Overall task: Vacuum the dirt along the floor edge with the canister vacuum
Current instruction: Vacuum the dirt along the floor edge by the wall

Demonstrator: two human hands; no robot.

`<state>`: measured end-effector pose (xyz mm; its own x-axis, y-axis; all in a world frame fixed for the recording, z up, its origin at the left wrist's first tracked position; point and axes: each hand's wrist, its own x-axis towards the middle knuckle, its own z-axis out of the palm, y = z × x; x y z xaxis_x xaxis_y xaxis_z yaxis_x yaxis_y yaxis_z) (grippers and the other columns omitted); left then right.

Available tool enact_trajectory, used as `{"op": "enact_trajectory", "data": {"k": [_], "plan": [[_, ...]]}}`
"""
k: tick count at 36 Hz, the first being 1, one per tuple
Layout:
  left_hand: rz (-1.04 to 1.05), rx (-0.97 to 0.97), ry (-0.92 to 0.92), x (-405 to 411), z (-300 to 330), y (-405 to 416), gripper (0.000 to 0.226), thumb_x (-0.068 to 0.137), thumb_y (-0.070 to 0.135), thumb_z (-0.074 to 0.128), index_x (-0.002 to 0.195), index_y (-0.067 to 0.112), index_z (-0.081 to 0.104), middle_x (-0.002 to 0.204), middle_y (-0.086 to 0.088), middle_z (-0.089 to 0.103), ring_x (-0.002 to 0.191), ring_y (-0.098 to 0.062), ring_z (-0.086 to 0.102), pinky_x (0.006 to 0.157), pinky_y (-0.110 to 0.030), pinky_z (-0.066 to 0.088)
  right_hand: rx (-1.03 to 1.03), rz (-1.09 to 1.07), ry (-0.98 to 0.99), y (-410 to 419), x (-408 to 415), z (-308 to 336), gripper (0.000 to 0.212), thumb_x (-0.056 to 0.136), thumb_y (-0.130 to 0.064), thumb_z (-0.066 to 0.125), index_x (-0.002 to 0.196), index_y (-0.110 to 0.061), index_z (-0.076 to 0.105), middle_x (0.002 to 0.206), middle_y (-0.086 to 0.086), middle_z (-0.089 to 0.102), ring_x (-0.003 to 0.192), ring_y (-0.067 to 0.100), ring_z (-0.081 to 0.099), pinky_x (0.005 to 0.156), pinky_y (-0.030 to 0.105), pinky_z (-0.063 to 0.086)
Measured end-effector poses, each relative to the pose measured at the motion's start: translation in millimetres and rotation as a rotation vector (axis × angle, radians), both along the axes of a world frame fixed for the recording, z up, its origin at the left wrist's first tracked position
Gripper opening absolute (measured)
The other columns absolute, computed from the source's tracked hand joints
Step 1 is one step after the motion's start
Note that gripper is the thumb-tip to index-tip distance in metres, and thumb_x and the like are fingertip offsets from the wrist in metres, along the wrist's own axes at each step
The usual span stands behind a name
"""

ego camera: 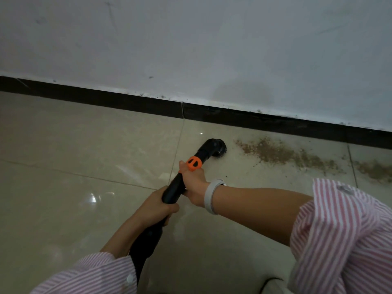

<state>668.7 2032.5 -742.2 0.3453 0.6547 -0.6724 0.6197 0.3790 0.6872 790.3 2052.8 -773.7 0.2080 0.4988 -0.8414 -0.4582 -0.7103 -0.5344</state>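
Both hands, left grip (pixel 158 203) and right grip (pixel 194 180), clasp the black vacuum wand (pixel 180 181). Its nozzle (pixel 218 147) rests on the floor (pixel 84 145) ahead; dirt (pixel 275 152) lies just right. No writing is legible.

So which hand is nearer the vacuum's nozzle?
Right. The right hand grips the wand just behind the orange collar, close to the nozzle; the left hand grips lower down.

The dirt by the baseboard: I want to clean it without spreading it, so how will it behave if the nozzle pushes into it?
The dirt looks loose and granular, so it would probably scatter or smear rather than move as one clump. Its thin trail suggests light grains. The nozzle sits just left of it, not yet touching.
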Motion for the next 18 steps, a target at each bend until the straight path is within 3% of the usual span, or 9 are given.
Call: {"op": "enact_trajectory", "data": {"k": [10,18], "plan": [[-0.136,-0.040,-0.015,16,5,-9,0.034,0.076,-0.001,0.060,0.109,0.003,0.053,0.054,-0.009,0.053,0.043,-0.023,0.049,0.048,-0.029,0.043,-0.038,-0.125,-0.095,-27,19,2,0.056,0.094,-0.039,0.054,0.137,-0.011,0.033,0.126,0.013,0.052,0.108,0.030,0.055,0.098,0.047,0.049],[0.047,0.090,0.086,-53,20,-8,0.028,0.076,-0.006,0.060,0.101,0.007,0.055,0.048,-0.008,0.053,0.039,-0.022,0.048,0.043,-0.028,0.041,0.067,0.051,0.102,-5,-52,22,0.057,0.095,-0.039,0.054,0.139,-0.012,0.032,0.130,0.011,0.050,0.112,0.028,0.055,0.094,0.042,0.051]]}}
